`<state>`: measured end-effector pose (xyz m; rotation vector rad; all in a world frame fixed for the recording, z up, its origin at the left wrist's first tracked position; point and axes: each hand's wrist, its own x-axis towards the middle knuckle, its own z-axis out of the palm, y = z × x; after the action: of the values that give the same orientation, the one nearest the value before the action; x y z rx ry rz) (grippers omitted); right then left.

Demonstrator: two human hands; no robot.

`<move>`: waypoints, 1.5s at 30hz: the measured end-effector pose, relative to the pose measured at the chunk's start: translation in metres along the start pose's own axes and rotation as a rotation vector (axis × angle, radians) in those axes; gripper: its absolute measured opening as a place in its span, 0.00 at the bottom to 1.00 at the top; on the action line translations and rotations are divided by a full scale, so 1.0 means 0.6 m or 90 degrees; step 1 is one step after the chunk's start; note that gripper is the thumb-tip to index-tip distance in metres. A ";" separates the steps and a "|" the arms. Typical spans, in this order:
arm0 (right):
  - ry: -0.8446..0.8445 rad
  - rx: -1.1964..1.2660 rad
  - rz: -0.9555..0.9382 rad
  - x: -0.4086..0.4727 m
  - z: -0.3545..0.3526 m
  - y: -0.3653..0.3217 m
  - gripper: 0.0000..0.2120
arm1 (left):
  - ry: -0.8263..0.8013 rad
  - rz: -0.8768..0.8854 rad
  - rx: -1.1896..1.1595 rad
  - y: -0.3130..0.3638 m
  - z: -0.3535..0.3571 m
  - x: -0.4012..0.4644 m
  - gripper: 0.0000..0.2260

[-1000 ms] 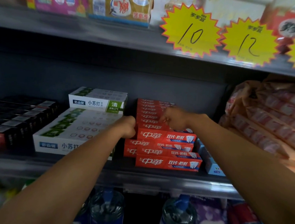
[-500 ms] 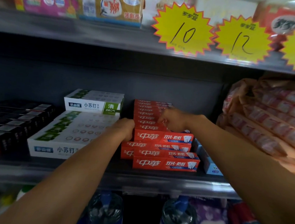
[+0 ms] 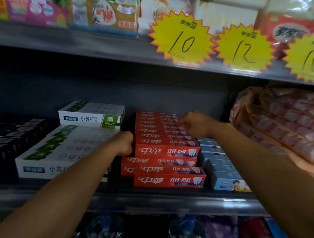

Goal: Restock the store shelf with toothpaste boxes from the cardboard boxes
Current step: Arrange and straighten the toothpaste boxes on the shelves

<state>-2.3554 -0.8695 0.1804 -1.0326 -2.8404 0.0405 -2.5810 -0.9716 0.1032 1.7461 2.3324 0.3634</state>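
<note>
I see the red toothpaste boxes (image 3: 166,149) stacked several layers deep on the middle shelf (image 3: 146,197), the upper row running back toward the rear wall and two lower boxes jutting forward near the lip, so I judge the red stock largely in place, with squaring up of the stack the step in hand; no cardboard boxes are in view, so I cannot tell how much stock is left to bring. My left hand (image 3: 123,143) presses against the left end of the upper stack, fingers curled against the box ends, though I cannot tell whether they actually grip anything. My right hand (image 3: 195,124) rests on top of the rear boxes, fingers bent down onto them, touching rather than clearly pinching. White-and-green boxes (image 3: 65,149) lie just beside on the left, small blue boxes (image 3: 222,167) on the right, yellow price tags (image 3: 181,39) above
</note>
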 end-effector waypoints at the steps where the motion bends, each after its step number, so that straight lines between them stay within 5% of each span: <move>1: 0.015 -0.012 0.030 -0.007 -0.006 0.017 0.09 | 0.003 -0.002 -0.004 -0.002 -0.003 0.000 0.05; 7: -0.095 -0.099 0.155 -0.048 0.025 0.087 0.11 | -0.001 -0.004 0.013 -0.004 -0.010 0.001 0.10; 21: -0.178 -0.060 0.125 -0.025 0.090 0.109 0.05 | -0.035 -0.041 -0.024 0.014 0.011 0.012 0.04; 28: -0.214 -0.013 0.112 -0.015 0.109 0.105 0.12 | -0.054 -0.047 -0.049 0.009 0.010 0.017 0.04; 33: -0.218 0.001 0.079 -0.012 0.108 0.102 0.02 | -0.056 -0.041 -0.055 0.010 0.005 0.014 0.06; 45: -0.231 0.021 0.081 -0.009 0.103 0.095 0.02 | -0.064 -0.034 -0.056 0.007 0.001 0.009 0.04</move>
<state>-2.3224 -0.8283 0.1149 -1.3173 -3.0675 0.3169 -2.5785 -0.9650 0.1038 1.6195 2.2521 0.3549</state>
